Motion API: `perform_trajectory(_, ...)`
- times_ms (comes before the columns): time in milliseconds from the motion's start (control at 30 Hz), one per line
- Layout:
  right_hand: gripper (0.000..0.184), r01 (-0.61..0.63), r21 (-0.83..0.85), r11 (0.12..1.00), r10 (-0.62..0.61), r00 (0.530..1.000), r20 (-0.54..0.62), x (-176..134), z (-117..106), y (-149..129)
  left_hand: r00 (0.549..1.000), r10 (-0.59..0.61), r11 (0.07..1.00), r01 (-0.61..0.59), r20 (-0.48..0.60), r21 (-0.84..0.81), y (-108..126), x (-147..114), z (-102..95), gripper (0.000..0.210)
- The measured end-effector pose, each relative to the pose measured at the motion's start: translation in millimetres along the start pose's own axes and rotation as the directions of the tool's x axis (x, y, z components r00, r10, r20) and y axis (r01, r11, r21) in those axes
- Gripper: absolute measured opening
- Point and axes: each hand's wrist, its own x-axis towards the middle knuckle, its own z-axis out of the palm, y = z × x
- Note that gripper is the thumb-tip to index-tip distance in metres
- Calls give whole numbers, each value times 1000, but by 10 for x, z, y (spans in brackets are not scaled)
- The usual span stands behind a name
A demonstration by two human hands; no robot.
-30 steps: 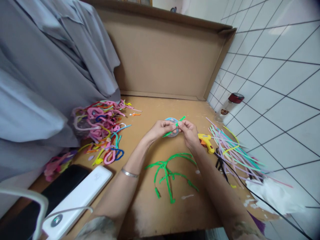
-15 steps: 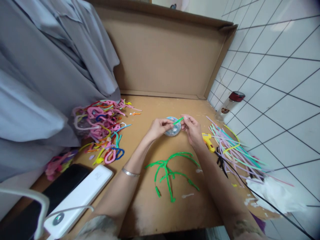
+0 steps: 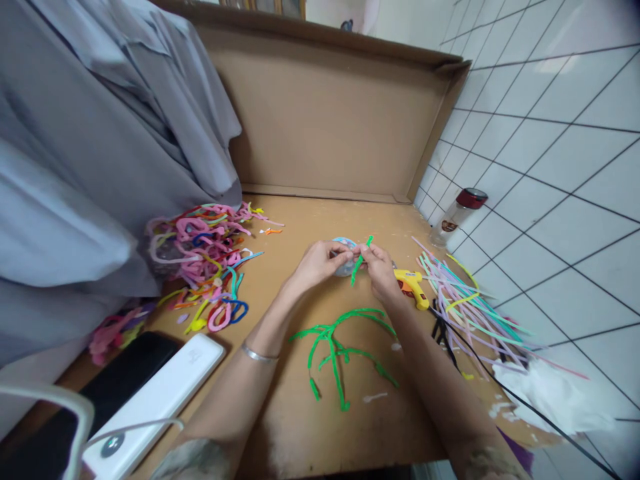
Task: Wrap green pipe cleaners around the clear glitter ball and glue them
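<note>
head view looks down, close over the table (image 3: 300, 220).

Both hands meet mid-table: the left hand (image 3: 320, 261) and the right hand (image 3: 379, 268) pinch a short green pipe cleaner (image 3: 359, 261) above a small round disc (image 3: 343, 265). A branched green pipe-cleaner figure (image 3: 340, 347) lies just below, with a yellow glue gun (image 3: 413, 284) beside the right hand.

Bright, even light, soft shadows; edges bulge wide-angle, corners perhaps slightly blurred.

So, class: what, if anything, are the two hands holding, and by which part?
Both hands pinch a short green pipe cleaner near its middle, left hand and right hand fingertips meeting there, above a small round disc.
</note>
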Motion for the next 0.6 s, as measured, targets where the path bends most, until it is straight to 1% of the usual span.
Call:
perform_trajectory(67, 41, -10, -24, 1000, 13, 993, 121, -8, -34, -49, 996, -24, 997, 18, -87, -70, -19, 14, -24, 27)
perform_trajectory(133, 41, -33, -57, 998, 46, 965, 257, -22, -53, -82, 988, -45, 986, 20, -150, -163, -43, 32, -22, 28)
perform_trajectory(200, 42, -51, -94, 994, 81, 935, 346, -35, -58, -95, 991, -42, 965, 8, -125, -264, -62, 44, -3, 30)
perform_trajectory(267, 42, -59, -132, 990, 107, 912, 397, -42, -54, -98, 997, -31, 950, 8, -69, -312, -71, 47, 16, 32)
perform_trajectory(300, 42, -60, -146, 987, 116, 904, 412, -43, -51, -101, 998, -33, 951, 14, -56, -310, -73, 48, 18, 31)
perform_trajectory(367, 41, -64, -153, 986, 123, 899, 420, -39, -50, -116, 994, -62, 958, 33, -91, -286, -81, 52, 5, 28)
perform_trajectory(433, 40, -80, -136, 987, 128, 909, 397, -27, -61, -140, 977, -106, 958, 51, -184, -282, -96, 65, -33, 24)
perform_trajectory(500, 40, -106, -124, 987, 144, 925, 352, -7, -87, -161, 949, -146, 949, 54, -278, -311, -119, 85, -84, 23)
perform_trajectory(567, 39, -114, -126, 985, 148, 940, 309, 18, -121, -167, 924, -169, 936, 42, -343, -349, -142, 103, -132, 25)
perform_trajectory(600, 37, -99, -131, 986, 133, 948, 288, 31, -138, -163, 915, -175, 930, 33, -363, -365, -151, 109, -149, 26)
